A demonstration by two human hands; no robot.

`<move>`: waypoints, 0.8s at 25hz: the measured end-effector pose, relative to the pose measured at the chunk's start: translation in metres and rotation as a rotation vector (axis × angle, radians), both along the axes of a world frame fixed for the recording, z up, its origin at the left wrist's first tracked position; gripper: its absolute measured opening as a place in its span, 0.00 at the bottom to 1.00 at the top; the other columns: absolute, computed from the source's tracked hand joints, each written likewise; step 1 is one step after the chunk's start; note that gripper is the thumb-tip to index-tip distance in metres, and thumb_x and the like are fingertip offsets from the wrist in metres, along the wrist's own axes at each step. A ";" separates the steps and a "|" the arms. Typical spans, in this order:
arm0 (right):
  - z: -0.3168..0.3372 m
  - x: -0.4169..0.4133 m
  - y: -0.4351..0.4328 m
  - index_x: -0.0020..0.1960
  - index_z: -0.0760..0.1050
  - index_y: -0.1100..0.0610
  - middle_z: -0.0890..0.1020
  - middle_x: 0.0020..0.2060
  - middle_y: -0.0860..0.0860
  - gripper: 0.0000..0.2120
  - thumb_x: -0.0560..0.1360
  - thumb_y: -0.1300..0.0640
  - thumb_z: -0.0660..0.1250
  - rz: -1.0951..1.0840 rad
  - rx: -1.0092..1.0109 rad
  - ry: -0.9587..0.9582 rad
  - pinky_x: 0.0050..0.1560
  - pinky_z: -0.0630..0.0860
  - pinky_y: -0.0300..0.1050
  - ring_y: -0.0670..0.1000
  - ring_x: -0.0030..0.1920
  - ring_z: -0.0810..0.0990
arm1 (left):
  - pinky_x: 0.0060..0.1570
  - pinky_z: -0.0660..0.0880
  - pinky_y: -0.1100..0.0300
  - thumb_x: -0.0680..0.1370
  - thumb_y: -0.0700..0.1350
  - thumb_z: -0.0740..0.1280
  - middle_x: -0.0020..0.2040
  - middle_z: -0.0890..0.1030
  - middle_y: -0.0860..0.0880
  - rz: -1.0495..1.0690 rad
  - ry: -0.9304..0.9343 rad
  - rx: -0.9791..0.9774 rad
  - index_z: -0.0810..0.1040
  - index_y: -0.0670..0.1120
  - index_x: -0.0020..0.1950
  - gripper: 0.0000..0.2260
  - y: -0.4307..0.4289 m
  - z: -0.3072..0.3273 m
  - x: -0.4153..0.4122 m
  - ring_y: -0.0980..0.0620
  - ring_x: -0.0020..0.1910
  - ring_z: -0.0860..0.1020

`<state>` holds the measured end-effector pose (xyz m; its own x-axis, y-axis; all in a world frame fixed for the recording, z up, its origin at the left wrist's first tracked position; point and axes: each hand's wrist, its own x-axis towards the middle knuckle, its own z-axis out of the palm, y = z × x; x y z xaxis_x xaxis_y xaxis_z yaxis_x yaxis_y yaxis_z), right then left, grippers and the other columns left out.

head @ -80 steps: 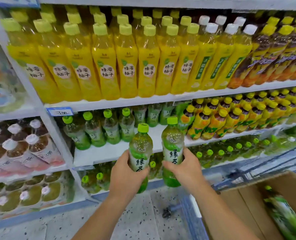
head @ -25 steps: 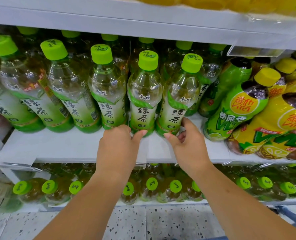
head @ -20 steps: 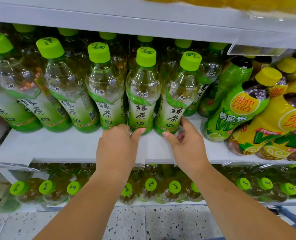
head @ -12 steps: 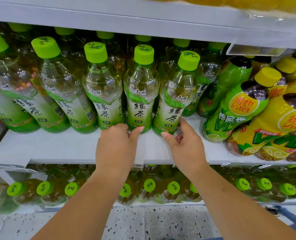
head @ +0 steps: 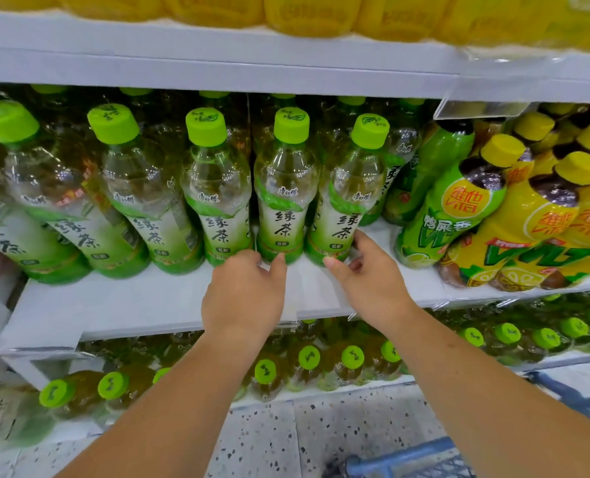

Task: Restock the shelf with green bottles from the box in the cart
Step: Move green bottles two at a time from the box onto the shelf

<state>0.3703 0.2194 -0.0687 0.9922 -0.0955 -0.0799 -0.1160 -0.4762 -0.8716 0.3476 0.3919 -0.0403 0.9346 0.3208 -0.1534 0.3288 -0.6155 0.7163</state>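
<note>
Fingers [head: 279, 262] of the left hand [head: 243, 298] curl loosely at the foot of one green bottle [head: 283, 205], thumb tip touching its base, nothing clasped. Right hand [head: 369, 281] sits half-open beside it, thumb and forefinger narrowly bracketing the base of the next green bottle [head: 347, 208] at one o'clock, touching it but not wrapped round.

Biggest first: the white shelf [head: 114, 305] runs full width, with a broad bare strip along its front edge from nine o'clock to the hands, plenty of room there. Five green-capped bottles stand in the front row, more ranked behind, uncounted. At three o'clock, lime-and-yellow bottles [head: 459, 215] lean close against the row, leaving only a slim gap on the right. Lower shelf at six o'clock shows green caps [head: 309, 357] in a row. Blue cart [head: 404, 457] edge peeks in at five o'clock.
</note>
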 end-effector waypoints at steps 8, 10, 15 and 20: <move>0.040 -0.014 0.013 0.71 0.69 0.52 0.76 0.67 0.50 0.23 0.78 0.48 0.68 -0.162 0.006 0.221 0.61 0.72 0.46 0.53 0.63 0.77 | 0.62 0.66 0.54 0.83 0.59 0.55 0.69 0.75 0.46 -0.118 0.245 -0.318 0.72 0.45 0.71 0.24 0.018 0.035 -0.008 0.44 0.68 0.72; 0.051 -0.022 0.018 0.70 0.70 0.52 0.75 0.68 0.51 0.22 0.79 0.48 0.68 -0.181 0.016 0.237 0.61 0.72 0.46 0.54 0.63 0.77 | 0.64 0.66 0.54 0.82 0.60 0.56 0.70 0.74 0.47 -0.136 0.249 -0.333 0.71 0.46 0.73 0.25 0.024 0.045 -0.017 0.45 0.69 0.71; 0.086 -0.062 0.024 0.72 0.70 0.54 0.77 0.62 0.51 0.23 0.80 0.46 0.64 -0.217 0.020 0.323 0.54 0.69 0.44 0.51 0.56 0.76 | 0.55 0.67 0.55 0.82 0.61 0.55 0.51 0.75 0.54 -0.169 0.311 -0.445 0.74 0.52 0.56 0.15 0.037 0.077 -0.056 0.52 0.51 0.76; 0.150 -0.137 0.028 0.72 0.70 0.54 0.76 0.65 0.49 0.23 0.82 0.43 0.59 -0.225 -0.032 0.368 0.62 0.69 0.45 0.50 0.63 0.75 | 0.37 0.64 0.56 0.83 0.59 0.53 0.38 0.67 0.56 -0.257 0.355 -0.455 0.68 0.51 0.48 0.14 0.050 0.127 -0.112 0.58 0.35 0.66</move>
